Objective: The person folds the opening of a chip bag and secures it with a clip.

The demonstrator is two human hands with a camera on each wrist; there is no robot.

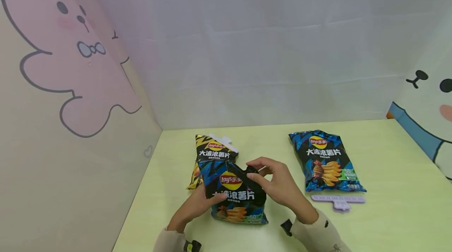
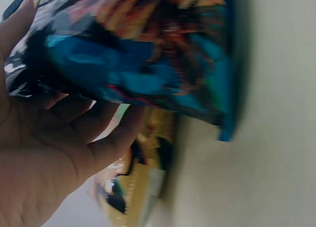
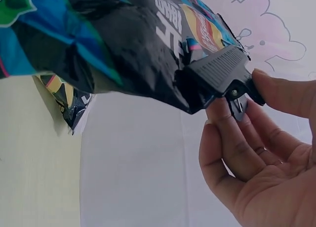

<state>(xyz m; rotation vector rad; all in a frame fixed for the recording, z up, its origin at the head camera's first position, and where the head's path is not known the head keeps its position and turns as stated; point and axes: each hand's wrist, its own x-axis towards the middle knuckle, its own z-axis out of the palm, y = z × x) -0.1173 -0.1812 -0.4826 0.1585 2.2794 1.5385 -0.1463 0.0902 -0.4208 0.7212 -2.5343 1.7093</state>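
My left hand holds a blue and black Lay's chip bag upright, thumb across its front and fingers behind. In the left wrist view the fingers spread under the crinkled bag. A black clip sits across the bag's upper right corner, which is folded over. My right hand pinches the clip's handles, with the thumb on one side and fingers on the other. In the right wrist view the clip's ribbed jaw lies against the bag.
Behind the held bag lies a yellow and black chip bag with a white clip along its top. Another blue chip bag lies at the right, a lilac clip just in front. Pale walls border the yellow table at the back and sides.
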